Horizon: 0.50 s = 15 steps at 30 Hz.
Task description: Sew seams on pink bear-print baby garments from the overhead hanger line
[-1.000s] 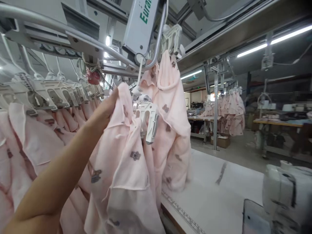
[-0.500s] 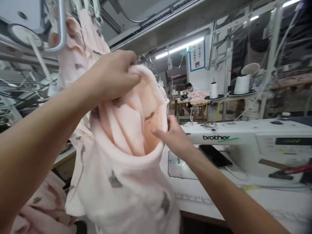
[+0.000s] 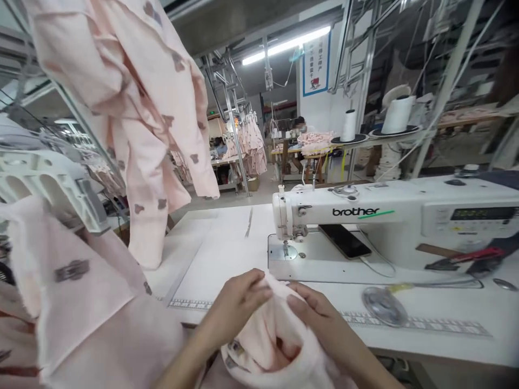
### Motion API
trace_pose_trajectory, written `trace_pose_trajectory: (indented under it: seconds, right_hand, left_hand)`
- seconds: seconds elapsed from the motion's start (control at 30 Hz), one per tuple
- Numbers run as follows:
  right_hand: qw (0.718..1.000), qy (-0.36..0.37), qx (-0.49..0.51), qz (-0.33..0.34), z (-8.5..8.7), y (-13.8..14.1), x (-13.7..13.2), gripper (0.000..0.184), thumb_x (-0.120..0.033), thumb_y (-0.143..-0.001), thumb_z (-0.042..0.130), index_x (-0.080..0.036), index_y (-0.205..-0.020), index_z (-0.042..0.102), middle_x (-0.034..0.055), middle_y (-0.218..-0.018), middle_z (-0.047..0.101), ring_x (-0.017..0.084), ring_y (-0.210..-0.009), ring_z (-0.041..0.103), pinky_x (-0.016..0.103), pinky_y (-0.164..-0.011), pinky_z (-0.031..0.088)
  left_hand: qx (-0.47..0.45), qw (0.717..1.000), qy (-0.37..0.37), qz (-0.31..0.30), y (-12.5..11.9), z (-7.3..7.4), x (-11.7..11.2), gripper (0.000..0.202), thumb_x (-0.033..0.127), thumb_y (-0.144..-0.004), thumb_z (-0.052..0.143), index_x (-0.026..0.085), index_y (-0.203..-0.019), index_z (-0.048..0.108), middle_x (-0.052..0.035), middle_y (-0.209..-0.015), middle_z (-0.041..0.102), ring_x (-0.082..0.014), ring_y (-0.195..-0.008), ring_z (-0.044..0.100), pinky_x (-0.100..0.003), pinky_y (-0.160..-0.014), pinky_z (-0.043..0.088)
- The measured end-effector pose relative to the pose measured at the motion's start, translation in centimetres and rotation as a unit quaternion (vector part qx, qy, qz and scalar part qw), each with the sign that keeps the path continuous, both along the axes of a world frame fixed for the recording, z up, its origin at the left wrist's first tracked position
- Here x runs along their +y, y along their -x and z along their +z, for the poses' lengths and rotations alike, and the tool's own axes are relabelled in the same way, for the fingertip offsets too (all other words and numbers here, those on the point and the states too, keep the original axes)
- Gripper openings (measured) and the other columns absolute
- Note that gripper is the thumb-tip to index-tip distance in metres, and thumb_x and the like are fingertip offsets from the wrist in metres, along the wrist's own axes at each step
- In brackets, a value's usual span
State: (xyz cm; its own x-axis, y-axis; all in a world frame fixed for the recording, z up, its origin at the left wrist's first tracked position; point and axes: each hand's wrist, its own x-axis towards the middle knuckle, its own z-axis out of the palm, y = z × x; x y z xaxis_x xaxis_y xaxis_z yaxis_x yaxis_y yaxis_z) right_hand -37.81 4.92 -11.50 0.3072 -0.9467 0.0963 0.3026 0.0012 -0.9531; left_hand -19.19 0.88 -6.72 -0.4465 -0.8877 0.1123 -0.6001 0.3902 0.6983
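Garm. (image 3: 265, 336) in L hand (image 3: 239, 300) & R hand (image 3: 314, 305)

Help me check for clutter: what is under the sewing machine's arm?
Under the arm of the sewing machine, a dark phone with a cable lies right of the needle plate. The surface beneath the phone is covered.

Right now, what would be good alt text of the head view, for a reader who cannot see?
A person's left hand and right hand hold a patterned pink garment, in front of a white Brother sewing machine. A phone lies on the machine's bed; more pink garments hang at left.
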Motion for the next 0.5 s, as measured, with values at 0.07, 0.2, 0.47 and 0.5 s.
trace_pose_trajectory:
  seconds: [0.07,0.2,0.47,0.5]
  right_hand:
    - [0.998,0.011,0.052,-0.024,-0.1,1.1,0.5,0.035,-0.047,-0.088,0.05,-0.017,-0.103,0.061,0.0029,-0.084,0.061,0.018,-0.076,0.055,0.026,-0.067,0.043]
    - [0.973,0.05,0.201,-0.105,0.3,3.6,0.4,0.035,-0.047,-0.089,0.046,-0.019,-0.1,0.063,0.0027,-0.083,0.061,0.018,-0.077,0.054,0.027,-0.068,0.042]
    - [0.931,0.15,0.297,-0.15,2.1,3.1,-1.9,0.012,-0.028,-0.089,0.051,-0.022,-0.087,0.062,-0.0006,-0.083,0.059,0.014,-0.077,0.054,0.024,-0.07,0.041]
    - [0.927,0.147,0.313,-0.148,2.2,3.1,-2.0,0.012,-0.026,-0.088,0.051,-0.021,-0.082,0.061,-0.0017,-0.078,0.059,0.013,-0.073,0.054,0.023,-0.067,0.04]
  left_hand:
    - [0.074,0.997,-0.033,0.009,2.2,-0.4,0.0,0.027,0.038,-0.089,0.04,0.02,-0.083,0.06,0.0001,-0.077,0.061,-0.0154,-0.074,0.056,-0.024,-0.067,0.042]
    - [0.125,0.989,-0.061,-0.054,3.9,-1.0,-0.4,0.017,0.025,-0.085,0.048,0.023,-0.091,0.064,-0.0005,-0.089,0.061,-0.015,-0.085,0.056,-0.023,-0.075,0.041]
    - [0.137,0.989,-0.057,0.015,4.7,-2.7,-1.1,0.008,0.021,-0.08,0.054,0.025,-0.085,0.059,0.0028,-0.083,0.062,-0.0142,-0.077,0.059,-0.024,-0.07,0.045]
    - [0.147,0.986,-0.077,0.029,4.7,-2.8,-1.1,0.011,0.019,-0.078,0.054,0.026,-0.087,0.056,0.004,-0.083,0.063,-0.0137,-0.074,0.06,-0.024,-0.069,0.046]
